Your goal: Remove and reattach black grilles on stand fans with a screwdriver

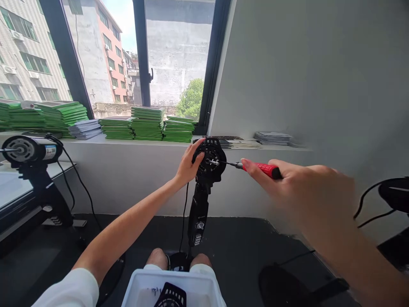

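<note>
A black fan motor housing (218, 174) sits on top of an upright black fan stand (198, 213) with a round knob and several buttons. My left hand (189, 164) is closed around the left side of the housing, thumb on its front. In my right hand (297, 179) is a screwdriver (260, 168) with a red and black handle, held almost level. Its thin shaft points left, and the tip reaches the housing's front near the silver motor shaft (212, 162). Whether the tip sits in a screw, I cannot tell.
On my lap rests a white plastic bin (140, 277) with a black slotted cover (174, 294) and small dark pieces. Another fan stand (47, 179) with an exposed motor is at left. Stacked green booklets (147, 125) line the windowsill. A dark fan part (394, 194) shows at far right.
</note>
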The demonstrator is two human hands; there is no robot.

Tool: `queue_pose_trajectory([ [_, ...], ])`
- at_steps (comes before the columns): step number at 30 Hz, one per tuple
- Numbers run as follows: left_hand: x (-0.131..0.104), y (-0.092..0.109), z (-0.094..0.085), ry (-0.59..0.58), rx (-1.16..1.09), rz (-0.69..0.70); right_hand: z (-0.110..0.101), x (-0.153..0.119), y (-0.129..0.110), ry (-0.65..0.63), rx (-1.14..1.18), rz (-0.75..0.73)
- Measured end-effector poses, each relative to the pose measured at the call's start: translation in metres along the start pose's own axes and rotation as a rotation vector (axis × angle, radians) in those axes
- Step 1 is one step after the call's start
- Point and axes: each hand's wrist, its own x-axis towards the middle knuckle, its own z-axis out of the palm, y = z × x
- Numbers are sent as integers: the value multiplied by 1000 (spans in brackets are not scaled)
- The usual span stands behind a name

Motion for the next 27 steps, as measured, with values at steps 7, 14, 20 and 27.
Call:
queue_pose_trajectory([
  [7,-1,6,-2,0,7,-16,7,7,3,23,298,-166],
  [14,-2,3,-2,0,-4,-40,8,4,6,253,19,-277],
  [20,-2,0,-1,-7,-23,-49,-4,1,2,-33,-75,-193],
  [27,-2,2,-1,7,-24,-54,-10,7,-6,-192,24,-192],
])
